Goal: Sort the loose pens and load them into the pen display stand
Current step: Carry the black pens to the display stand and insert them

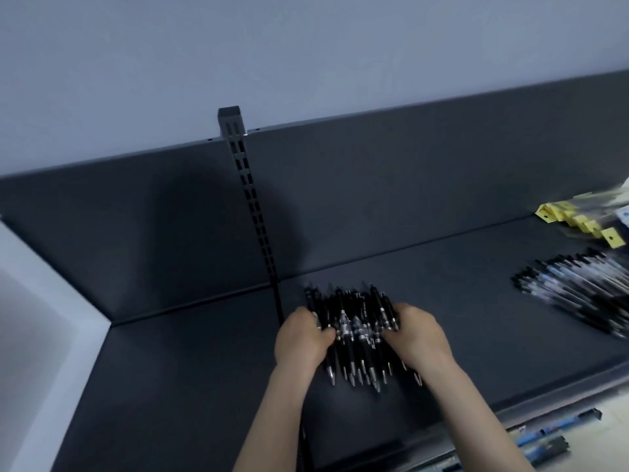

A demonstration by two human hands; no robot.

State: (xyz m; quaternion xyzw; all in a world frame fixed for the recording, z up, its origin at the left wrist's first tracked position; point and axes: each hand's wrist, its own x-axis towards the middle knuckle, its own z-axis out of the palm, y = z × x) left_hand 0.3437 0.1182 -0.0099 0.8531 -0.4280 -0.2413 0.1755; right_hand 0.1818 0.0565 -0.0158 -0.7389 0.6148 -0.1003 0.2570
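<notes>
**Head view.** A slotted post (250, 199) stood against the dark back panel (408, 185) and ran down to the shelf (190, 386). Just right of the post's foot, a bundle of black pens (357, 332) rested on the shelf with its silver tips toward the viewer. The left hand (301, 338) gripped the side of the bundle nearer the post, fingers curled onto the barrels. The right hand (417, 335) gripped the side away from the post in the same way, so the pens were pressed between the two hands. Well right of the post, at the frame edge, a second pile (578, 287) of pens lay loose and blurred. Equally far right of the post but closer to the back panel lay yellow packets (575, 219).
</notes>
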